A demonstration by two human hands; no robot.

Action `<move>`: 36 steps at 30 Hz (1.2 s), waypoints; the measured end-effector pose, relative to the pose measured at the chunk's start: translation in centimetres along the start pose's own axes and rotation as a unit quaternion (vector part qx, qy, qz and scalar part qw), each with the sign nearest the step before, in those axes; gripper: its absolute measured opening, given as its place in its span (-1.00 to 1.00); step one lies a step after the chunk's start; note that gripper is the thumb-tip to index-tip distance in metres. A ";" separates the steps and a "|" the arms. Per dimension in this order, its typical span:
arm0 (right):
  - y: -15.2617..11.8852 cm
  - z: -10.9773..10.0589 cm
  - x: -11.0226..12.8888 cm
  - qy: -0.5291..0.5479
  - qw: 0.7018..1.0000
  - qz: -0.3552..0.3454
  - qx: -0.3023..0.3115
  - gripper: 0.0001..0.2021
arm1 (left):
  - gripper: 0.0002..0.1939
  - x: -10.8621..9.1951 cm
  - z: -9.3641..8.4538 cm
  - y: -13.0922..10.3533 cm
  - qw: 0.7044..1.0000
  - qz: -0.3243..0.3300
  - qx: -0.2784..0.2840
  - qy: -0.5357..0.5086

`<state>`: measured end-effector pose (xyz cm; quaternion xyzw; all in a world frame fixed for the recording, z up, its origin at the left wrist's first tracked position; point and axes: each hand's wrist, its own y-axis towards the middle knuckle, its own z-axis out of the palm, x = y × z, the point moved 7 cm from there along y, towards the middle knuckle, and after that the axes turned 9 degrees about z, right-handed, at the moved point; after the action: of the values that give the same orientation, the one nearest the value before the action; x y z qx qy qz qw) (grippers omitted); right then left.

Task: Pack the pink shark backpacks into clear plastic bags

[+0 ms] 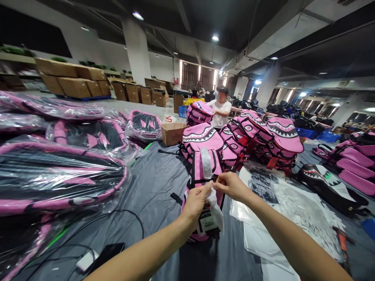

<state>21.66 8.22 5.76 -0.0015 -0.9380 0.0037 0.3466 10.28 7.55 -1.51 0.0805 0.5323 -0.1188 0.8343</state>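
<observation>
Both hands (215,193) pinch a clear wrapper (216,208), partly hiding the pink backpack (202,164).

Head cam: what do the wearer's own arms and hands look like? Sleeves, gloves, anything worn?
Both arms are bare from the frame's lower edge to the fingers: no sleeves show. The left hand and right hand wear no gloves. No watch, bracelet or ring is visible on either wrist or on the fingers that show. No tape, markings, straps or cables sit on the arms.
</observation>
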 end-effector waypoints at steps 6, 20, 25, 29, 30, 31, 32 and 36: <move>-1.6 0.7 -1.4 0.133 0.988 0.033 0.075 -0.81 | -0.65 0.0 -0.2 -0.2 0.995 -0.075 -0.034 -0.064; -2.1 2.8 -0.3 -0.004 0.996 0.016 -0.084 -0.85 | -0.70 0.2 0.5 -1.4 0.961 -0.206 -0.060 -0.174; -2.1 2.7 0.4 -0.160 0.984 0.060 -0.044 -0.88 | -0.74 0.2 -0.5 -1.3 0.972 -0.191 -0.088 -0.106; -2.9 2.0 -0.4 -0.065 0.993 0.068 -0.065 -0.93 | -0.74 0.2 -1.1 -1.7 0.972 -0.197 -0.103 -0.071; -3.0 2.4 -0.9 0.022 0.997 0.068 -0.035 -0.89 | -0.72 0.4 -1.1 -1.9 0.971 -0.203 -0.104 -0.071; -3.2 3.1 -1.3 0.121 0.990 0.071 0.014 -0.83 | -0.69 0.5 -1.1 -2.1 0.969 -0.210 -0.104 -0.073; -3.3 4.1 -1.6 0.219 0.970 0.081 0.073 -0.78 | -0.68 0.7 -1.1 -2.3 0.968 -0.215 -0.105 -0.076; -3.5 7.0 -1.6 0.436 0.860 0.118 0.236 -0.73 | -0.62 1.3 -1.1 -2.8 0.964 -0.230 -0.117 -0.071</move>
<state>18.32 4.71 -0.62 -0.0319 -0.6547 0.2651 0.7072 9.09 4.98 -3.16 -0.1506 0.4856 -0.2497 0.8241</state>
